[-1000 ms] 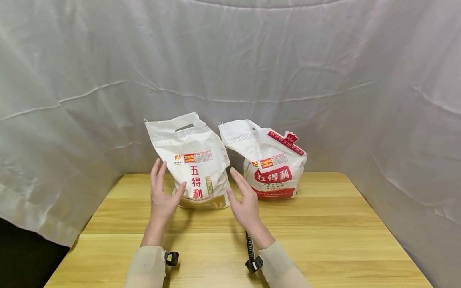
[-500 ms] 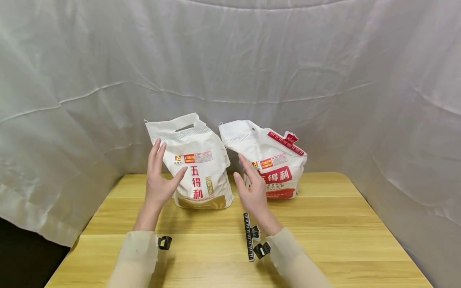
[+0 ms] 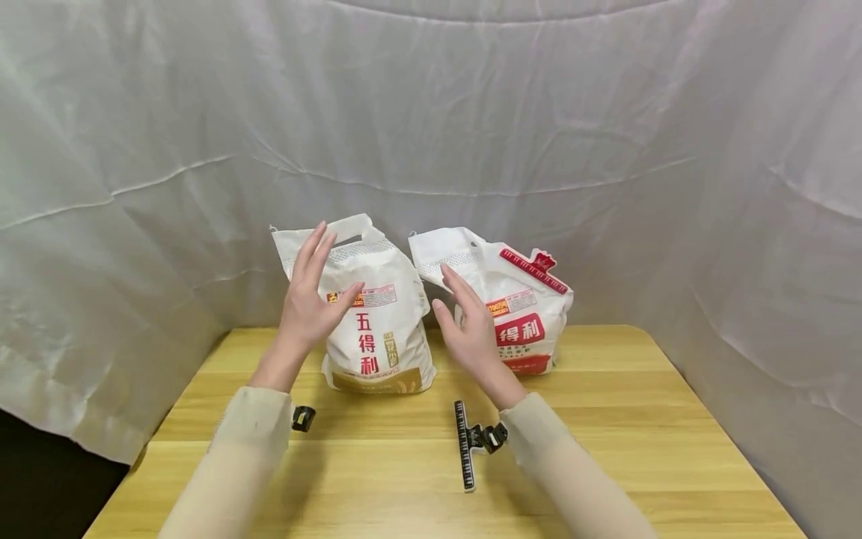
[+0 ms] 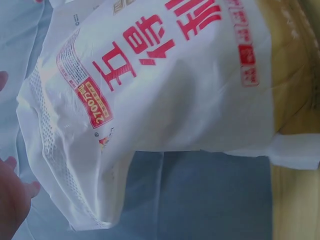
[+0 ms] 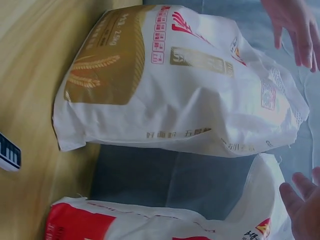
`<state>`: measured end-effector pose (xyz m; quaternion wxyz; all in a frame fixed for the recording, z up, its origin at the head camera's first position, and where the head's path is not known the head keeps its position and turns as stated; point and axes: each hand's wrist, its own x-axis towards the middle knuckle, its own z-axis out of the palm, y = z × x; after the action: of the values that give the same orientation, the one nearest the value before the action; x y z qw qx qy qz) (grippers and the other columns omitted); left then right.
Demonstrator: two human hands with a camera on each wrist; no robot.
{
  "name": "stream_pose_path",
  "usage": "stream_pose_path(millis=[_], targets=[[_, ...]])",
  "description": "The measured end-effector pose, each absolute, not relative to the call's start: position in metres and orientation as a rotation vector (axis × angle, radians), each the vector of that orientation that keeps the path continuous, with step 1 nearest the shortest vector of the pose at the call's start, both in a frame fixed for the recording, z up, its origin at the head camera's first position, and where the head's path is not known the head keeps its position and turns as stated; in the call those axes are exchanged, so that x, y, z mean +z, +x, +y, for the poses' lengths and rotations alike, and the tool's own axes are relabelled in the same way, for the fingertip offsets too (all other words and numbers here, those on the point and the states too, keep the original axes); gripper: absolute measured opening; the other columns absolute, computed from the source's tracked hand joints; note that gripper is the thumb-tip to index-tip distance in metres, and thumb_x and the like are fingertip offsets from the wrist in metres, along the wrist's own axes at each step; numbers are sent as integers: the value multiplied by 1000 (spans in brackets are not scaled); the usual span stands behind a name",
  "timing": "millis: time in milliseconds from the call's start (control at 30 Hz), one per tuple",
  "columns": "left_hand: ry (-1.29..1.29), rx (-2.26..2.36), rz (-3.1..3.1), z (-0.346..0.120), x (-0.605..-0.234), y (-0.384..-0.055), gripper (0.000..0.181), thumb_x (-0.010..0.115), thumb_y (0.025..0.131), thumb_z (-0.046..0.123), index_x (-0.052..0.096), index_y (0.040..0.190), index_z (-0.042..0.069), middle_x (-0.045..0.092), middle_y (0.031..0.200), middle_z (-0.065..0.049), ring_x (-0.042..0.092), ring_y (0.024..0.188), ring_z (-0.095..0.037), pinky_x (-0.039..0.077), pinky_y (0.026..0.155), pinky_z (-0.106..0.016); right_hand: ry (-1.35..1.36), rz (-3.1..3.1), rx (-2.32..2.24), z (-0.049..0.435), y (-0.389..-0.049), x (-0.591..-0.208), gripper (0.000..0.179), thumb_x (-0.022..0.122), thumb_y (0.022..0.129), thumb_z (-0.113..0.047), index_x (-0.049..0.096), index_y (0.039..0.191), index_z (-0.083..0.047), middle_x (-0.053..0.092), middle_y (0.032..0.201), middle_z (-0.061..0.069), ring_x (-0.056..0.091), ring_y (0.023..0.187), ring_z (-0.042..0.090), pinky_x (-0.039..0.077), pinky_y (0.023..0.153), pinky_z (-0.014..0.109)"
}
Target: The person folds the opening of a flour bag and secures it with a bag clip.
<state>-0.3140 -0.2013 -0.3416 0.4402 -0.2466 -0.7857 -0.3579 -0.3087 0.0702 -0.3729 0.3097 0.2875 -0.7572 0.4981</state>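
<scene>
A white flour bag (image 3: 384, 329) with red characters and a gold base stands upright on the table, a handle slot at its top. My left hand (image 3: 306, 307) is raised before its left side, fingers extended near the handle and holding nothing. In the left wrist view, fingers of the left hand (image 4: 14, 200) show at the edge, by the bag's top. My right hand (image 3: 468, 333) is held up with spread thumb between this bag and a second flour bag (image 3: 555, 311) with red print, overlapping the latter. The right wrist view shows both bags, the right hand (image 5: 306, 207) beside their tops.
A red clip (image 3: 534, 270) with a piano-key pattern grips the folded top of the right bag. A black clip (image 3: 465, 449) of the same pattern lies on the wooden table (image 3: 640, 434) near the right wrist camera. Grey cloth (image 3: 431, 112) hangs around the table.
Both hands have risen from the left bag's lower sides toward the bag tops, and the right one has shifted rightward. The black clip has come more into view. The bags stay in place.
</scene>
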Motion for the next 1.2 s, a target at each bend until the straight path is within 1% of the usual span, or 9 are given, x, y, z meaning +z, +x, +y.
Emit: stream_pose_path(millis=[200,267,433,533,633,733,1000,1100,1200], targets=[[-692,-806,-1953,-200,-330,-326,76,81,87,12,46,154,2,36,165,-15,35,152,-32,30,123,-47,769,-2067,1324,64,-317,-366,56,65,101,-11,49,156,-14,49,159,4,53,141,23,41,117,40],[-725,-768,-1947,-200,-327,-331,75,80,87,13,46,153,1,37,164,-18,36,151,-34,30,124,-48,776,-2089,1301,63,-319,-364,57,65,101,-12,49,156,-14,49,159,6,53,141,23,39,118,38],[-804,-684,-1933,-200,-315,-343,72,80,87,13,49,151,0,42,159,-22,38,149,-38,28,124,-48,825,-2103,1206,56,-330,-363,58,68,99,-10,50,154,-7,52,156,14,54,140,29,39,119,40],[-833,-645,-1937,-199,-307,-349,71,80,86,12,50,150,-1,45,157,-23,40,147,-41,27,124,-50,842,-2129,1158,52,-336,-362,59,69,98,-9,50,154,-7,52,155,14,53,140,30,38,119,41],[-853,-608,-1956,-197,-300,-354,68,80,86,11,53,148,-1,46,157,-22,40,145,-45,27,124,-53,848,-2158,1138,48,-339,-360,60,70,97,-8,50,154,-7,53,154,15,57,136,31,41,118,42],[-869,-567,-1990,-196,-293,-358,67,80,87,12,53,148,1,47,158,-20,40,145,-45,28,122,-56,839,-2195,1119,45,-342,-359,60,70,97,-8,50,154,-7,54,153,15,60,132,32,44,115,43],[-874,-467,-2140,-196,-277,-365,67,80,89,15,54,149,4,51,155,-15,37,149,-39,28,118,-65,792,-2267,1103,40,-347,-358,54,66,100,-8,52,152,-7,57,151,14,66,123,30,52,106,38],[-867,-451,-2215,-196,-274,-366,63,79,90,15,55,149,7,53,153,-13,37,150,-36,28,119,-65,791,-2267,1123,39,-348,-358,52,65,100,-6,53,151,-4,59,148,15,68,121,29,53,104,38],[-885,-449,-2256,-196,-273,-368,59,78,91,14,58,146,7,55,150,-13,43,146,-36,32,119,-61,780,-2274,1132,38,-348,-357,49,64,100,-4,55,149,-3,62,145,15,70,118,28,55,102,38]])
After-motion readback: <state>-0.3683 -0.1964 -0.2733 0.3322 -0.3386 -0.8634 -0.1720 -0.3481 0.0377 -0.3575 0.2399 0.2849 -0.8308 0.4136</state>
